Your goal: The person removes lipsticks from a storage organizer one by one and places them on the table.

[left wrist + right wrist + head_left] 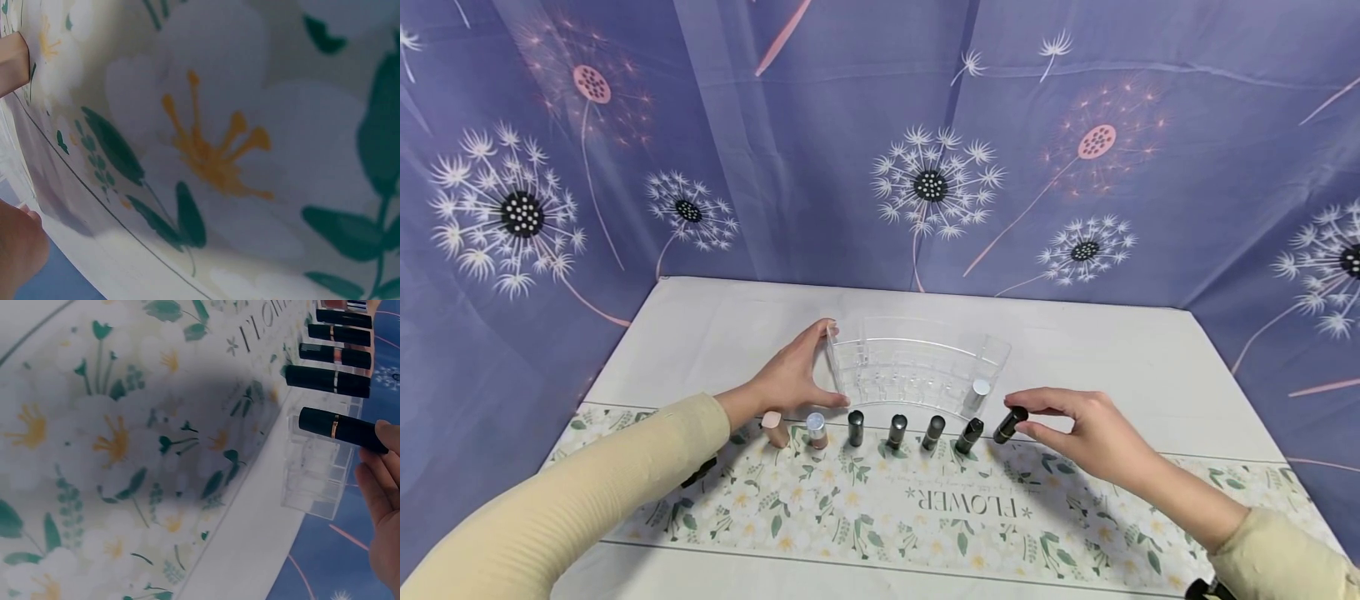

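A clear, curved lipstick organizer (pixel 917 371) with stepped rows of slots sits on the white table. My left hand (pixel 793 372) holds its left end, thumb at the front corner and fingers at the back corner. One silver-capped lipstick (pixel 977 394) stands in a slot near its right front. My right hand (pixel 1078 423) pinches a black lipstick (pixel 334 428) with a gold band between thumb and fingers, just right of the row. In front of the organizer, a beige lipstick (pixel 775 429), a silver-topped one (pixel 816 431) and several black lipsticks (pixel 933 433) stand in a line.
A floral runner (pixel 880 517) printed with "FLOWER" crosses the white table (pixel 1097 358). Purple dandelion-patterned curtains (pixel 820 167) hang behind and at both sides. In the left wrist view, the runner's flower print (pixel 212 156) fills most of the frame.
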`<state>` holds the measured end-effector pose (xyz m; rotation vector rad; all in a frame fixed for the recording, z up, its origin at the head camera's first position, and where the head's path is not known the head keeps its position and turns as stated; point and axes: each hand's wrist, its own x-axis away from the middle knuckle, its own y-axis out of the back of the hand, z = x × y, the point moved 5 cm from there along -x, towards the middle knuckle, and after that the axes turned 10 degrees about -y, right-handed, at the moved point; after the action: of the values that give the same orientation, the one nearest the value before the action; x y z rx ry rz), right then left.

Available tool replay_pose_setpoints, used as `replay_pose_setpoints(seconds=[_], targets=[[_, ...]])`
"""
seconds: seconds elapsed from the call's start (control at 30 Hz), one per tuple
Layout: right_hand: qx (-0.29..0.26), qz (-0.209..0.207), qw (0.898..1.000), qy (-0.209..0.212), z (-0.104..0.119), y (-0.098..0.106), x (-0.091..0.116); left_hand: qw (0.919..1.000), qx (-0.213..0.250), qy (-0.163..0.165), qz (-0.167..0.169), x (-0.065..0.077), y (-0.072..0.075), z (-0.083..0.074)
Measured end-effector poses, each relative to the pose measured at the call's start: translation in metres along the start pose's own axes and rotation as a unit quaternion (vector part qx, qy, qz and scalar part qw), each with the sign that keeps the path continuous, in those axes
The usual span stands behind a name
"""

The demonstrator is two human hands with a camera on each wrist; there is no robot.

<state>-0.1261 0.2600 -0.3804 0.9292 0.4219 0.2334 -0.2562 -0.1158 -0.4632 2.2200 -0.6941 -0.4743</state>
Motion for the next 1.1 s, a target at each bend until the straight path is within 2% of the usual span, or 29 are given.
replay_pose_setpoints(seconds=[0.13,0.43,0.87,1.1], targets=[[-0.004,0.003,1.0,-0.007,-0.003,-0.005,0.003,1.0,0.001,0.003,0.001,0.0,0.0,0.0],[-0.014,-0.001,1.0,0.013,-0.001,-0.011,0.008,1.0,-0.001,0.001,0.0,0.001,0.0,-0.001],[-0.017,0.012,1.0,-0.009,-0.008,-0.02,0.013,1.0,-0.004,-0.004,0.001,0.001,0.002,-0.002],[-0.019,0.018,1.0,-0.008,-0.008,-0.02,0.013,1.0,0.001,-0.005,0.001,-0.001,0.001,0.0]])
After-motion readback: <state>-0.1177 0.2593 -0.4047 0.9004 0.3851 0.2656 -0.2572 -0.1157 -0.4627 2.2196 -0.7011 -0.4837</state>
